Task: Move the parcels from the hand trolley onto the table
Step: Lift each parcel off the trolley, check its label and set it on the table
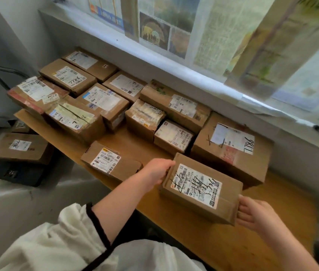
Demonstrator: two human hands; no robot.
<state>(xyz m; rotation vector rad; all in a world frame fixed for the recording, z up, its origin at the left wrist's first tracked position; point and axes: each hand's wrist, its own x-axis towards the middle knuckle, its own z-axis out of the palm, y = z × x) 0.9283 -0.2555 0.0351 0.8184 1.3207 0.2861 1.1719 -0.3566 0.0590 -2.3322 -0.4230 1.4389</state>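
White sleeve (72, 241), lower left, leads to the left hand (158, 171), whose fingers curl over one end of a labelled parcel (199, 188). The right hand (256, 214) grips the opposite end. Held parcel sits low over the wooden desk (213, 243), lower centre-right; contact unclear. Other parcels (104, 98) cover the desk behind. One parcel (22, 147) rests on the hand trolley (16, 177), left edge.

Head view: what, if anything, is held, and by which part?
A labelled cardboard parcel, gripped by its two short ends: left hand on one, right hand on the other.
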